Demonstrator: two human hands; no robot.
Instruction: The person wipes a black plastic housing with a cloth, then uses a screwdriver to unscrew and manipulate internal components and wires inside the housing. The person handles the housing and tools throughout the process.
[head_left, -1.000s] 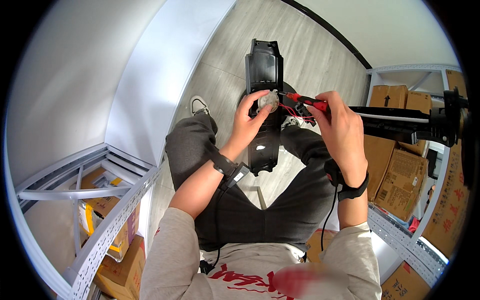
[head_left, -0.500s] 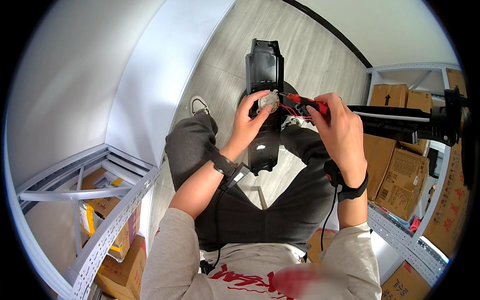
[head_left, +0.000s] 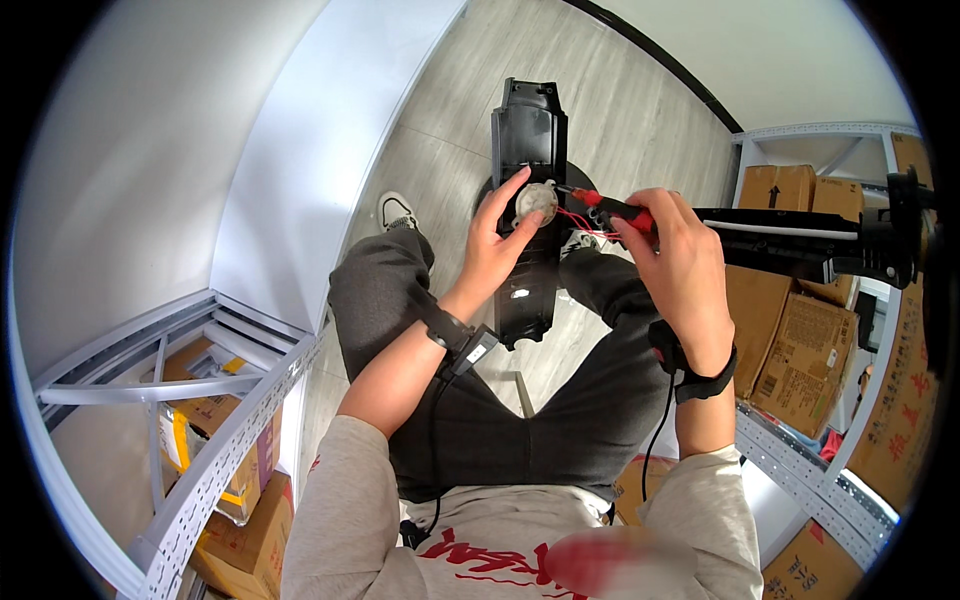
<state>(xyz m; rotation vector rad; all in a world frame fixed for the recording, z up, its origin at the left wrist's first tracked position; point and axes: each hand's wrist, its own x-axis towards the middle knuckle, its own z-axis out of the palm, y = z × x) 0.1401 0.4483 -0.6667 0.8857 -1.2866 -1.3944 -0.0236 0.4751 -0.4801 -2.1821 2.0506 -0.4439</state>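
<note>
A pale round disc [head_left: 534, 203] with small side tabs and thin red wires [head_left: 590, 226] sits over a long black plastic housing [head_left: 528, 135]. My left hand [head_left: 490, 240] curves round the disc's left side, its thumb on the lower face. The index fingertip is raised just off the upper rim. In my right hand [head_left: 680, 250] is a red and black screwdriver [head_left: 620, 210], gripped by the handle. Its thin tip points left and meets the tab at the disc's upper right. The wires run right, beneath the screwdriver.
A black bar-shaped assembly [head_left: 790, 228] extends to the right behind my right hand. Metal shelving with cardboard boxes [head_left: 805, 365] stands on the right, and another rack [head_left: 230, 420] on the left. My knees flank the housing above a grey wood-look floor [head_left: 630, 95].
My left index finger has lifted a little away from the disc's upper rim. The screwdriver and my right hand have barely shifted, with the tip still at the tab.
</note>
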